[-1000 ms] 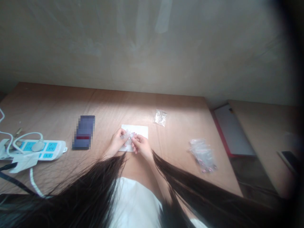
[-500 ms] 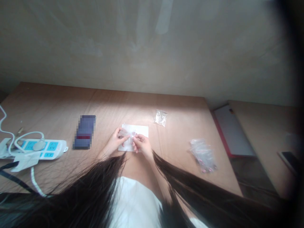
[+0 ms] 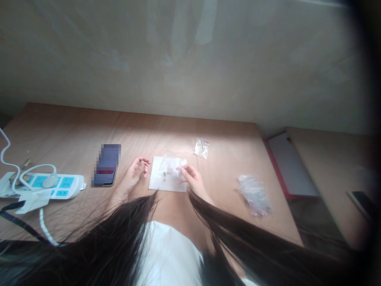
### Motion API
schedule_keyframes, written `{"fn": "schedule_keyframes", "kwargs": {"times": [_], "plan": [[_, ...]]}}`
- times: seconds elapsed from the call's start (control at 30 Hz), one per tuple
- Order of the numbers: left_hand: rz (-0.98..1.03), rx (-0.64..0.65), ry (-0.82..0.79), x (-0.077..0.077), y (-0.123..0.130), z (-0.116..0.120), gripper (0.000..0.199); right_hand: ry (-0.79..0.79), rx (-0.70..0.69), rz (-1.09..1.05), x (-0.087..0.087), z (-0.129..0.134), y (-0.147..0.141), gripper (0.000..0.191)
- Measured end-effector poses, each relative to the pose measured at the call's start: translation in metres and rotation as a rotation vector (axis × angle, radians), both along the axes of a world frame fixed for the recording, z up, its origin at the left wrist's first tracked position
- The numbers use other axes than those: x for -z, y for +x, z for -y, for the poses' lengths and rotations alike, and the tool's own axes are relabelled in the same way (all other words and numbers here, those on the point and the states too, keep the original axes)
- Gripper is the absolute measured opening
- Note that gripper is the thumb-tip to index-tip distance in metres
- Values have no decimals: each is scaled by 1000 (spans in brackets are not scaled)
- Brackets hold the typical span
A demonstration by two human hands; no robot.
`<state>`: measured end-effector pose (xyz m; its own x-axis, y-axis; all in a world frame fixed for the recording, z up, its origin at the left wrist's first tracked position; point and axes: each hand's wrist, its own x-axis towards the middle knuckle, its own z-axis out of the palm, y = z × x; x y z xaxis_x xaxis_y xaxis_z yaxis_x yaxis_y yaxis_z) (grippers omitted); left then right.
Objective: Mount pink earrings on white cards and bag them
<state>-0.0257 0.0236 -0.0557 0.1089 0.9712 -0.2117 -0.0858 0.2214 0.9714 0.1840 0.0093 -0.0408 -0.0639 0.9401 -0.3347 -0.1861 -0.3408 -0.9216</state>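
Paper: a small clear plastic bag (image 3: pixel 173 165) lies on a white paper sheet (image 3: pixel 157 183), with tiny metal bits (image 3: pixel 167 173) at the middle; whether they sit inside the bag is too small to tell.
Right grip: the right hand (image 3: pixel 192 180) is partly open, its fingertips (image 3: pixel 182 170) touching the bag at the sheet's right side.
Left grip: the left hand (image 3: pixel 135 171) is open, holding nothing, just beside the sheet's left edge.
Worktop middle: a phone (image 3: pixel 106 165) lies left of the left hand.
Worktop back: a small clear bag (image 3: pixel 201 147) lies behind the sheet.
Worktop right: a larger clear bag (image 3: pixel 254 195) holds pink bits.
Worktop left edge: a white power strip (image 3: pixel 67 182) has cables trailing from it.

A white paper sheet (image 3: pixel 166 182), a white-and-blue power strip (image 3: pixel 67 186).
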Motion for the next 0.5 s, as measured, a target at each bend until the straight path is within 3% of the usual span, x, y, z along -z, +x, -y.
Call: {"fn": "schedule_keyframes", "kwargs": {"times": [0.2,0.33,0.43,0.5], "plan": [[-113,10,57,-32,10,-13,29,200,-166,230,-32,1,15,13],[-142,234,52,-50,23,-18,27,289,-265,403,-41,0,13,16],[-229,398,66,-57,30,-16,23,299,-217,412,-40,1,6,18],[-253,385,78,-58,33,-13,22,229,-122,369,-37,3,2,21]]}}
